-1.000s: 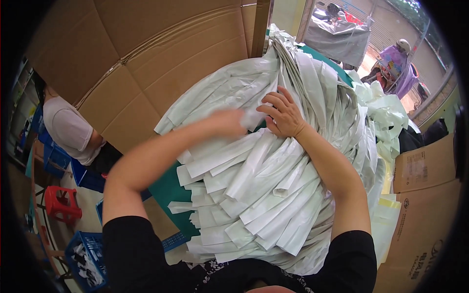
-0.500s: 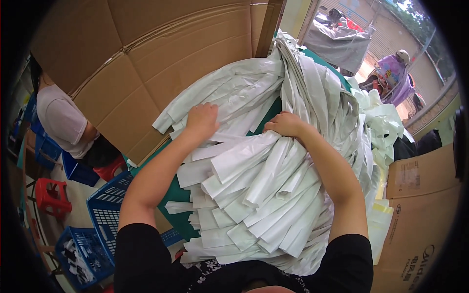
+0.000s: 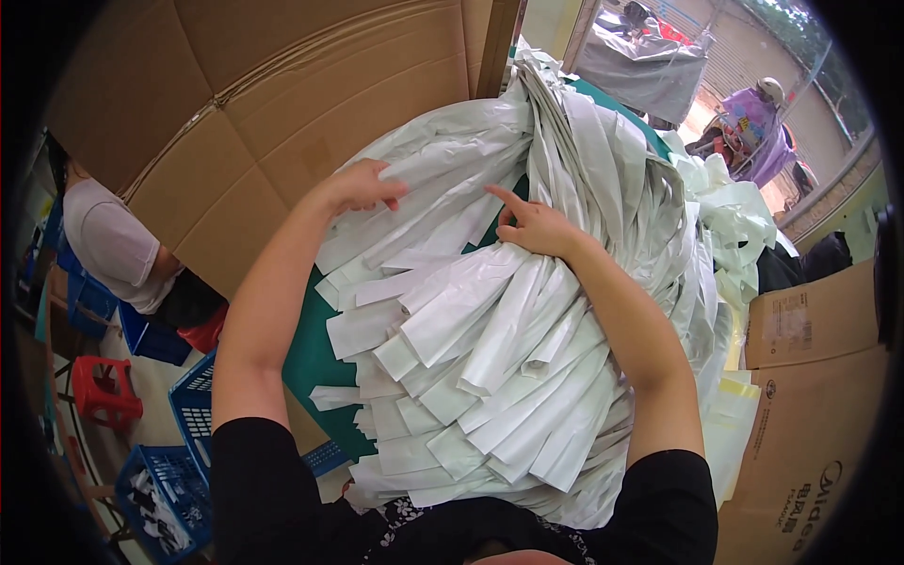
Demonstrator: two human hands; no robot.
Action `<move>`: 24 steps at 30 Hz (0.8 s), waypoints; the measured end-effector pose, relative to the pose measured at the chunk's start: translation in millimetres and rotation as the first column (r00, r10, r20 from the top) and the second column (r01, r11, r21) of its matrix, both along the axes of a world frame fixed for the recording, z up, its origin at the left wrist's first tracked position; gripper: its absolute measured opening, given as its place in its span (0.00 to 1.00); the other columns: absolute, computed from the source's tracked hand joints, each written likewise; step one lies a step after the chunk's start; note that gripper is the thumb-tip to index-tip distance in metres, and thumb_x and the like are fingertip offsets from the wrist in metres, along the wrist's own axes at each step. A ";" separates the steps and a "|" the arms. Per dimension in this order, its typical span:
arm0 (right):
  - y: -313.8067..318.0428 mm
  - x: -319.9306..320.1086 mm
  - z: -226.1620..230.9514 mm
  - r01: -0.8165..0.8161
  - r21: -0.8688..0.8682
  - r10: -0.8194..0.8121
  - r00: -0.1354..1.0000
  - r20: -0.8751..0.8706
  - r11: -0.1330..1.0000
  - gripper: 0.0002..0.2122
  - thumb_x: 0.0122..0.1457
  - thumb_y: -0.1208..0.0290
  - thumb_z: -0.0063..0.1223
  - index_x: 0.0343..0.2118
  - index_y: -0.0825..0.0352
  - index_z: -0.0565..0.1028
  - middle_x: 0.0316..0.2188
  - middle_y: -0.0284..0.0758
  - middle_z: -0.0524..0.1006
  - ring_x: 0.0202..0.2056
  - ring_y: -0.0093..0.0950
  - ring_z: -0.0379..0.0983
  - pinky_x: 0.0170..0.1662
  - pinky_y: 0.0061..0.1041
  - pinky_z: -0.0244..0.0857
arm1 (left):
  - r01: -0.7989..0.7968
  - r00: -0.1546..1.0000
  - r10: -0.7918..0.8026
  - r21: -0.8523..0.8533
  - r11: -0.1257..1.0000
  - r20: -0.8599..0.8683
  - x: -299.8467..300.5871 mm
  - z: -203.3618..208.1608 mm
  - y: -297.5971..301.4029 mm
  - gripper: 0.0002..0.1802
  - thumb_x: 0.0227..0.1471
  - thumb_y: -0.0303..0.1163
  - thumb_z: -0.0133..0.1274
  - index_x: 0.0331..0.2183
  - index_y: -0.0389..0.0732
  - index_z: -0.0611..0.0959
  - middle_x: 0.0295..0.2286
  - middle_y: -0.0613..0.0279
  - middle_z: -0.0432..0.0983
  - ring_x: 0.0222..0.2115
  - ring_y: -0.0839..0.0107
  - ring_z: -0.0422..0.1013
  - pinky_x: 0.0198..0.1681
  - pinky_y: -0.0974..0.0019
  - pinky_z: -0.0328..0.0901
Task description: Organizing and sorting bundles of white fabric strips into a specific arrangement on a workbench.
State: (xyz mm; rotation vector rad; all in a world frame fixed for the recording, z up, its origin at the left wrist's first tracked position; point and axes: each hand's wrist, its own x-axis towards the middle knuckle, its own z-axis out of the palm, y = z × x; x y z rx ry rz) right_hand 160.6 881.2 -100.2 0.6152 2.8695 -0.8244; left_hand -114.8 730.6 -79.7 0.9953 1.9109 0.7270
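Note:
A big heap of long, flat white strips (image 3: 452,367), thin and slightly glossy like plastic sheeting, covers a green tabletop (image 3: 311,348). My right hand (image 3: 541,226) grips the gathered neck of one bunch, its index finger stretched out toward the left and the other fingers curled. From that grip the strips fan out toward me. Above another bundle of white strips (image 3: 443,141) at the far left hovers my left hand (image 3: 363,186), fingers apart and half bent, with nothing visibly held. Whether its fingertips touch the bundle, I cannot tell.
Tall cardboard (image 3: 311,94) walls the far left side; a cardboard box (image 3: 810,395) stands at right. Blue crates (image 3: 165,508) and a red stool (image 3: 105,391) are on the floor at left, near a seated person (image 3: 108,245). Pale crumpled sheeting (image 3: 730,217) lies beyond the heap.
My left hand has lifted off the strips and moved left and away from me, its fingers opening. The right index finger has stretched out. The far-left bundle's ends have shifted.

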 end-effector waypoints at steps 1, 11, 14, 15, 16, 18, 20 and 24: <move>-1.5 1.6 2.8 0.036 -0.040 -0.038 0.998 -0.040 0.999 0.34 0.51 0.63 0.48 0.63 0.47 0.50 0.37 0.34 0.74 0.40 0.34 0.70 0.51 0.29 0.60 | 0.097 0.981 -0.091 0.025 0.995 -0.172 10.9 -8.9 -1.1 0.35 0.38 0.48 0.65 0.42 0.31 0.76 0.25 0.58 0.79 0.29 0.65 0.73 0.35 0.62 0.66; -4.6 3.2 4.2 0.119 -0.080 -0.126 0.988 -0.088 0.990 0.42 0.49 0.66 0.53 0.65 0.47 0.42 0.34 0.34 0.68 0.34 0.30 0.69 0.43 0.26 0.63 | 0.208 0.502 -0.151 -0.050 0.977 -0.852 64.0 -45.4 -15.7 0.11 0.36 0.35 0.59 0.23 0.38 0.83 0.26 0.52 0.79 0.29 0.56 0.76 0.31 0.55 0.69; -7.1 4.6 3.5 0.150 -0.081 -0.160 0.977 -0.139 0.985 0.41 0.48 0.68 0.52 0.65 0.49 0.44 0.35 0.35 0.68 0.33 0.33 0.69 0.42 0.28 0.63 | 0.186 0.647 -0.272 -0.199 0.962 -0.712 66.0 -30.6 -6.5 0.14 0.39 0.39 0.58 0.24 0.37 0.81 0.25 0.50 0.78 0.27 0.54 0.75 0.30 0.55 0.68; -7.6 5.8 5.3 0.149 -0.079 -0.159 0.978 -0.137 0.986 0.41 0.48 0.68 0.52 0.65 0.49 0.44 0.35 0.35 0.68 0.33 0.33 0.69 0.42 0.28 0.63 | 0.287 0.711 -0.333 -0.176 0.942 -0.620 71.2 -25.6 -5.0 0.15 0.39 0.39 0.57 0.27 0.37 0.81 0.25 0.49 0.77 0.28 0.53 0.75 0.31 0.55 0.68; -11.6 6.2 10.2 0.107 0.040 -0.091 0.953 -0.288 0.993 0.37 0.47 0.70 0.50 0.63 0.51 0.51 0.34 0.37 0.68 0.33 0.35 0.68 0.42 0.29 0.63 | 0.382 0.756 -0.399 -0.144 0.913 -0.519 78.4 -22.4 -3.1 0.17 0.39 0.40 0.57 0.29 0.37 0.80 0.26 0.48 0.77 0.28 0.52 0.74 0.32 0.55 0.67; -7.9 4.5 9.9 0.008 0.370 0.208 0.816 -0.540 0.929 0.28 0.45 0.75 0.47 0.55 0.55 0.66 0.33 0.39 0.69 0.33 0.38 0.68 0.41 0.31 0.63 | 0.482 0.817 -0.345 0.221 0.848 -0.462 124.9 -41.9 2.3 0.13 0.38 0.37 0.55 0.25 0.36 0.82 0.25 0.46 0.77 0.30 0.50 0.74 0.33 0.53 0.67; -5.8 -4.8 16.7 -0.048 0.537 0.424 0.675 -0.604 0.842 0.14 0.48 0.73 0.46 0.37 0.60 0.79 0.34 0.38 0.71 0.37 0.39 0.69 0.45 0.33 0.64 | 0.540 0.718 -0.356 0.158 0.826 -0.598 161.4 -9.8 -2.1 0.13 0.41 0.36 0.54 0.26 0.34 0.79 0.26 0.45 0.77 0.30 0.48 0.74 0.34 0.50 0.67; 7.0 -65.3 10.7 -0.078 0.280 0.068 0.997 0.045 0.957 0.17 0.54 0.58 0.43 0.39 0.63 0.79 0.43 0.45 0.76 0.45 0.42 0.71 0.49 0.36 0.64 | 0.467 0.806 -0.295 0.244 0.850 -0.513 175.4 -22.8 -11.9 0.12 0.45 0.32 0.50 0.29 0.31 0.75 0.30 0.41 0.75 0.33 0.46 0.73 0.36 0.48 0.66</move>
